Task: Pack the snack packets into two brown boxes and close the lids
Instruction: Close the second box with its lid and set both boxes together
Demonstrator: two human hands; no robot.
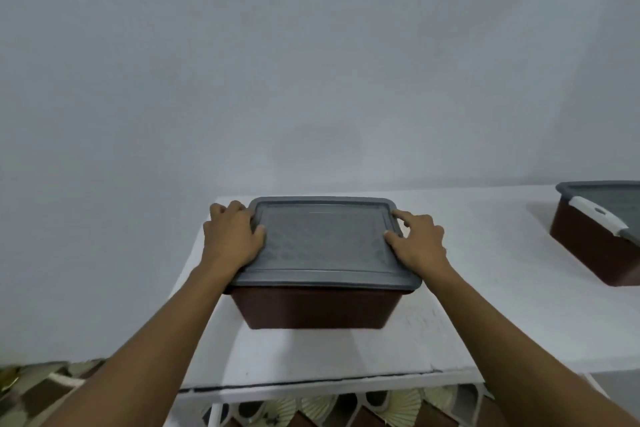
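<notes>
Left hand [231,236]: gripping the left edge of the lid [323,243], fingers curling over the rim, thumb lying on top.
Right hand [419,241]: gripping the right edge likewise.
Lid: sitting flat on the box [317,307], which is standing mid-table [467,288].
Second box [588,250]: standing well apart at the right, partly out of frame, wearing a second lid [609,198], white latch [597,215] showing.
Count: hands, two; boxes, two; lids, two; latches showing, one; packets, none showing.
Progress, judging: packing seeming finished, both lids on; only the pressing home of this lid appearing to be remaining.
</notes>
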